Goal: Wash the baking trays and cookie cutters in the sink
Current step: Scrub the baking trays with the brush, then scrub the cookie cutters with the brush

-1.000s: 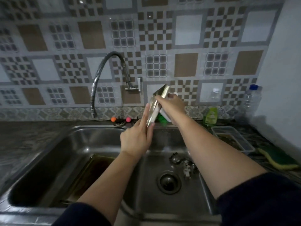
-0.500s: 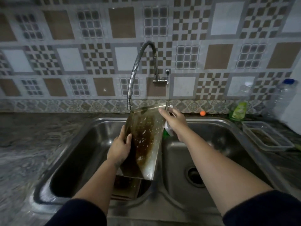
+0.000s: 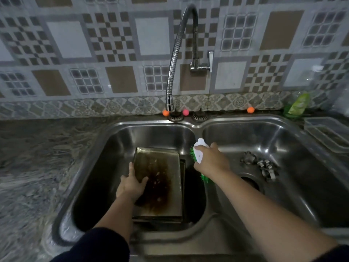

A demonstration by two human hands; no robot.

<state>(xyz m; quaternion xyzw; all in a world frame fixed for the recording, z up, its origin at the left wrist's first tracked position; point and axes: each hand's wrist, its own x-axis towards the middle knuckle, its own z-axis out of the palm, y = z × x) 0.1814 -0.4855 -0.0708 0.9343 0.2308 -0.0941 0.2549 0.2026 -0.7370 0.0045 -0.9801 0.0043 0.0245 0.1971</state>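
head | left hand (image 3: 132, 183) grips baking tray (image 3: 160, 178) | right hand (image 3: 211, 161) grips half-hidden brush (image 3: 198, 154)

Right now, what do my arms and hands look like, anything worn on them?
Both forearms are bare, with dark navy sleeves pushed up near the elbows. The left hand and right hand are bare too: no gloves, and no rings, watch or bracelets show from this view.

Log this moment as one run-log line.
left hand: grips baking tray in left basin | right hand: holds green brush | cookie cutters: right basin, untouched | faucet: no water visible
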